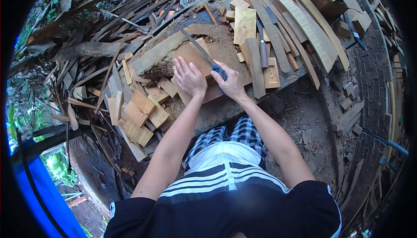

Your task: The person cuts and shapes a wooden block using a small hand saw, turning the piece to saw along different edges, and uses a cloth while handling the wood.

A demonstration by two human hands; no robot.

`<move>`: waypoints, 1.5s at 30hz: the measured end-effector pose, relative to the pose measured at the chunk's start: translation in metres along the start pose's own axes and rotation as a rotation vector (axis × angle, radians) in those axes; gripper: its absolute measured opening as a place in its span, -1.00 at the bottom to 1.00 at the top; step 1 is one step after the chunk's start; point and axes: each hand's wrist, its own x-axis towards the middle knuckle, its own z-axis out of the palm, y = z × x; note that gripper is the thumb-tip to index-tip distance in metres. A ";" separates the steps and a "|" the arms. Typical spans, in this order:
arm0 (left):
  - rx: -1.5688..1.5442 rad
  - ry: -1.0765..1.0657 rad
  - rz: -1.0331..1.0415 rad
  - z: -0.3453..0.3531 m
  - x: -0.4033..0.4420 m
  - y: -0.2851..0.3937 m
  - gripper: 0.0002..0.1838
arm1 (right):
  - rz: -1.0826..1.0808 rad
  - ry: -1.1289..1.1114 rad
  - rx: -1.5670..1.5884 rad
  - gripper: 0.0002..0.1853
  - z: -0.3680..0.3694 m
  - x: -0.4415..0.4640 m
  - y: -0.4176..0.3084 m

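Observation:
My right hand [230,82] is wrapped round the blue-and-black handle of a handsaw [195,43]. Its long, narrow grey blade slants up and to the left across a flat brown wooden board [184,55]. Blade teeth are too small to make out. On the same board, to the left of the blade, my left hand [190,78] lies flat with its fingers stretched out. The board rests on a worktop [226,115] strewn with sawdust, close in front of my body. A thick, rough wooden piece [152,60] lies beside the board's left edge.
Several small wood blocks [141,107] are heaped left of my hands. To the right lie a chisel-like tool with a dark handle [263,53], loose planks [255,66] and long curved boards [310,29]. A hammer-like tool [356,38] is farther right. Scrap sticks [117,18] pile up behind.

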 end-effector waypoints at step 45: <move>0.005 -0.057 -0.037 0.003 0.011 -0.012 -0.46 | -0.095 -0.072 -0.607 -0.50 -0.015 -0.041 -0.036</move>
